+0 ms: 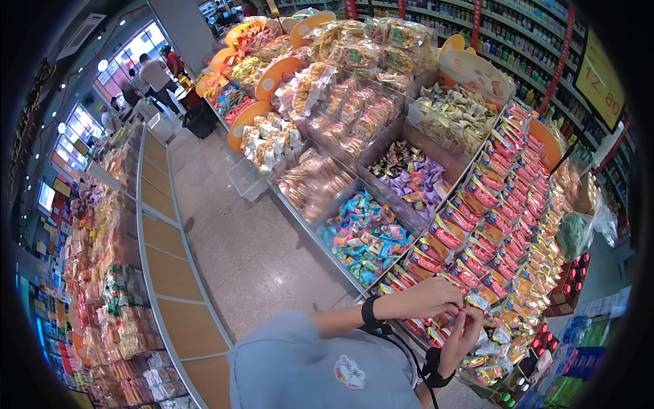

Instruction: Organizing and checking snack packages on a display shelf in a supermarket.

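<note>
My left hand [433, 297] and my right hand [466, 327] meet at their fingertips over a sloped display of red wrapped snack packets [462, 240]. The fingers of both are bent and pinched together. A tiny reddish spot shows between the fingertips, too small to tell what it is. Just beyond the fingers lies a silver-coloured packet [478, 301]. Black bands wrap both wrists, and a dark cable [416, 358] runs down from them across the light blue shirt [317, 368].
Bins of blue wrapped candies [365, 232], purple wrapped candies [409, 179] and packaged biscuits [311, 181] adjoin the packets. A tiled aisle [240, 240] separates them from another snack counter [168, 276]. Several people [153, 76] stand far back. Cartons of bottles [577, 276] stand at right.
</note>
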